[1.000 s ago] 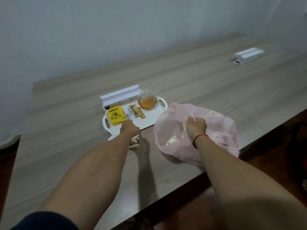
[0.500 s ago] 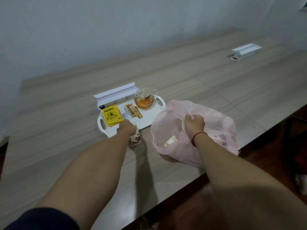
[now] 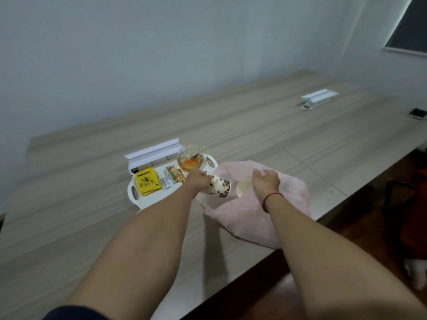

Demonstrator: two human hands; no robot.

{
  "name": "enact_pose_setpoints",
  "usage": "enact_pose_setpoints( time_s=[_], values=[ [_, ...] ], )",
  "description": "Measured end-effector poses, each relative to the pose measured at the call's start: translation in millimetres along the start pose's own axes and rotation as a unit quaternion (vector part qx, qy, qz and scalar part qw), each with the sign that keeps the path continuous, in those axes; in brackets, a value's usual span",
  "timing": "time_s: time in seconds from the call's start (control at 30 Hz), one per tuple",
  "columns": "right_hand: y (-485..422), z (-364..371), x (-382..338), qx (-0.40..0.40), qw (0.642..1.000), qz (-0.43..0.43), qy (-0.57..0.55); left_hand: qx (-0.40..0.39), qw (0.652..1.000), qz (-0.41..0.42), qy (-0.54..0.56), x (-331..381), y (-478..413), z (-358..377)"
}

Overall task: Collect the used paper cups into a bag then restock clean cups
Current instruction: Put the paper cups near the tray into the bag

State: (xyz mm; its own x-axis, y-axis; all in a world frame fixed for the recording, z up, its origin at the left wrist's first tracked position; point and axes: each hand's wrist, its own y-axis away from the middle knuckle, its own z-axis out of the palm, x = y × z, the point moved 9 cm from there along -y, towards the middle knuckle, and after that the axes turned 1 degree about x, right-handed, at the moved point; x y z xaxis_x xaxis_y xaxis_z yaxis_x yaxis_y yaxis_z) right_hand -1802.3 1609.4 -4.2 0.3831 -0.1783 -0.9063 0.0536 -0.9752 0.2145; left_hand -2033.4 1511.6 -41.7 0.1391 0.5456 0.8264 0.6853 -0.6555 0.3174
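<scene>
A: Left hand (image 3: 197,182)?
B: Curled round a paper cup (image 3: 220,192), cylindrical, brown-spotted, tipped sideways at the bag mouth.
A: Right hand (image 3: 265,184)?
B: Fisted, pinching the rim of the thin pink plastic bag (image 3: 245,218). The bag lies crumpled at the wood-grain worktop's (image 3: 254,139) near edge.

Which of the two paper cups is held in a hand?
The brown-spotted cup, tilted in the left hand; the other cup shows only a cream round face inside the pink bag.
</scene>
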Motion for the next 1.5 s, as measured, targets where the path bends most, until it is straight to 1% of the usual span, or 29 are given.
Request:
enact_pose_setpoints(
  time_s=[0.17, 0.23, 0.37, 0.47, 0.53, 0.63, 0.7, 0.8, 0.87, 0.93, 1.03, 1.13, 1.27, 1.37, 1.43, 1.5],
  values=[
    [-7.4, 0.0, 2.7, -0.009, 1.000, -0.011, 0.002, -0.056, 0.993, 0.026, -0.099, 0.6, 10.1, 45.0],
    [-8.3, 0.3, 4.9, -0.013, 1.000, -0.015, 0.006, -0.062, 0.989, 0.040, -0.129, 0.8, 12.8, 59.2],
    [-13.4, -1.6, 14.7, -0.012, 1.000, -0.016, 0.017, 0.001, 0.990, 0.054, -0.129, 1.8, 12.8, 71.9],
    [-17.5, -5.3, 22.7, -0.003, 1.000, -0.013, 0.024, 0.021, 0.992, 0.048, -0.112, -8.4, 8.1, 85.4],
    [-19.4, -7.5, 25.4, 0.005, 0.999, -0.016, 0.033, 0.002, 0.993, 0.034, -0.112, -19.5, 7.6, 99.7],
    [-23.0, -8.3, 29.3, 0.011, 0.999, -0.018, 0.042, -0.072, 0.990, 0.027, -0.118, -34.7, 13.1, 123.4],
    [-24.1, -8.2, 32.0, 0.011, 0.999, -0.016, 0.041, -0.095, 0.988, 0.032, -0.121, -38.7, 18.4, 127.5],
    [-23.0, -8.3, 33.7, 0.008, 0.999, -0.013, 0.031, -0.070, 0.989, 0.038, -0.123, -35.3, 21.7, 110.7],
    [-22.9, -8.1, 30.3, 0.004, 0.999, -0.017, 0.027, -0.046, 0.991, 0.043, -0.120, -29.9, 19.7, 88.6],
    [-23.7, -8.5, 23.6, 0.005, 0.999, -0.030, 0.032, -0.022, 0.991, 0.029, -0.125, -28.6, 15.0, 60.2],
    [-22.3, -4.3, 17.3, 0.002, 0.999, -0.040, 0.036, 0.035, 0.987, 0.010, -0.157, -33.6, 7.4, 5.3],
    [-17.5, 3.3, 18.2, 0.006, 0.998, -0.034, 0.050, 0.083, 0.971, -0.032, -0.220, -52.6, 3.5, -45.3],
    [-10.9, 20.1, 19.6, -0.005, 0.998, -0.027, 0.060, 0.097, 0.944, -0.133, -0.287, -91.8, 6.6, -91.1],
    [-6.3, 25.5, 22.0, -0.015, 0.998, -0.013, 0.063, 0.107, 0.926, -0.185, -0.313, -113.6, 11.0, -111.6],
    [-4.0, 30.9, 25.0, -0.017, 0.997, -0.009, 0.069, 0.102, 0.925, -0.209, -0.299, -132.8, 15.9, -118.7],
    [-0.2, 34.9, 28.2, -0.022, 0.997, -0.003, 0.067, 0.080, 0.935, -0.205, -0.278, -151.6, 13.8, -117.6]
  ],
)
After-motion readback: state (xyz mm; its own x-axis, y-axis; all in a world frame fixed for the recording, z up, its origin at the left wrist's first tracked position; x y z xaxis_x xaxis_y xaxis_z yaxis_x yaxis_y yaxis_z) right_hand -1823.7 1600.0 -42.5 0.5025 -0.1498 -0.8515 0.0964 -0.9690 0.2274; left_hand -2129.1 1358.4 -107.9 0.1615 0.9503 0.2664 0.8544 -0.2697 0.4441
